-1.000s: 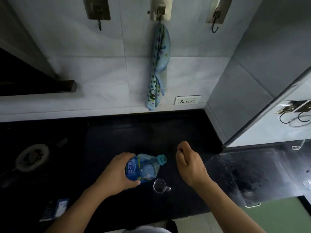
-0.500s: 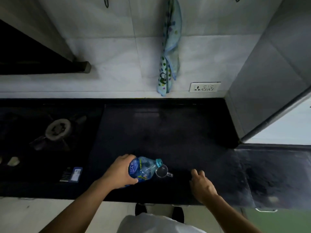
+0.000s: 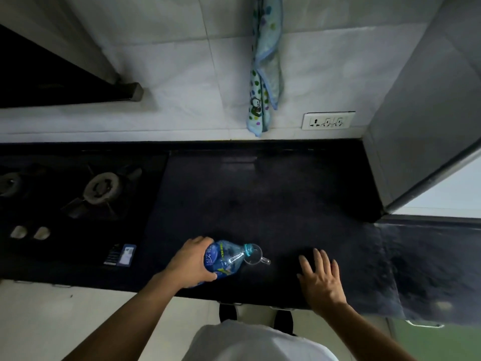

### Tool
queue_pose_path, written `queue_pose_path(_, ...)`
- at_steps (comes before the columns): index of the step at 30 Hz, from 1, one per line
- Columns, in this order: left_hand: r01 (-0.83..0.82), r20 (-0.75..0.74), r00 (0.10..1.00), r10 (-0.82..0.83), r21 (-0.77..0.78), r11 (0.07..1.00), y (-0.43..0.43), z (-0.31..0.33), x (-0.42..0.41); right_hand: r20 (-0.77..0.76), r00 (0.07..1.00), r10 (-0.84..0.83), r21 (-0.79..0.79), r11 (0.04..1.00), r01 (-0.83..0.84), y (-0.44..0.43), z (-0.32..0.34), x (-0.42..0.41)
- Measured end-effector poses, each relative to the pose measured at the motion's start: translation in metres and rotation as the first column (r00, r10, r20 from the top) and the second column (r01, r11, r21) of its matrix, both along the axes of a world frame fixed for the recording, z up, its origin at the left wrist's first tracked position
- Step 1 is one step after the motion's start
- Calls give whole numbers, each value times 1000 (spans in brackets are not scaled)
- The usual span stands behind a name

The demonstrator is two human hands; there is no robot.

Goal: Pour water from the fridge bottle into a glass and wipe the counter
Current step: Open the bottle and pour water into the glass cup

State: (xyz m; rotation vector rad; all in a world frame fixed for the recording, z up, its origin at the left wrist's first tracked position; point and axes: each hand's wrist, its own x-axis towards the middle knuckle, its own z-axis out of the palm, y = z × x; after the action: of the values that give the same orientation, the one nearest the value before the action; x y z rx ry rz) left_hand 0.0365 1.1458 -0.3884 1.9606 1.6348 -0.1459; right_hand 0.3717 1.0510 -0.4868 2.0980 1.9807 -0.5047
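Observation:
My left hand point(image 3: 191, 264) grips a clear plastic bottle point(image 3: 226, 257) with a blue label, tipped sideways to the right. Its teal neck rests over the rim of a small clear glass cup point(image 3: 253, 255) with a handle, standing on the black counter point(image 3: 273, 204) near the front edge. My right hand point(image 3: 321, 278) lies flat on the counter to the right of the cup, fingers spread, holding nothing. A blue spotted cloth point(image 3: 265, 74) hangs on the white tiled wall behind the counter.
A gas hob with a burner point(image 3: 102, 188) fills the counter's left part, with two knobs point(image 3: 30, 232) at its front. A wall socket point(image 3: 328, 120) sits low on the tiles. A grey wall point(image 3: 421, 113) bounds the counter on the right.
The bottle's neck has come down onto the cup's rim. My right hand dropped from a raised fist to lying flat and open on the counter. The view tilted downward.

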Motion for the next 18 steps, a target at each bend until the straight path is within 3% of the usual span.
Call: queue_pose_path(18,-16,-132,991,15,-9,1000,-10,-8,5,-68,997,22,15,1000,-21,-7,-7,17)
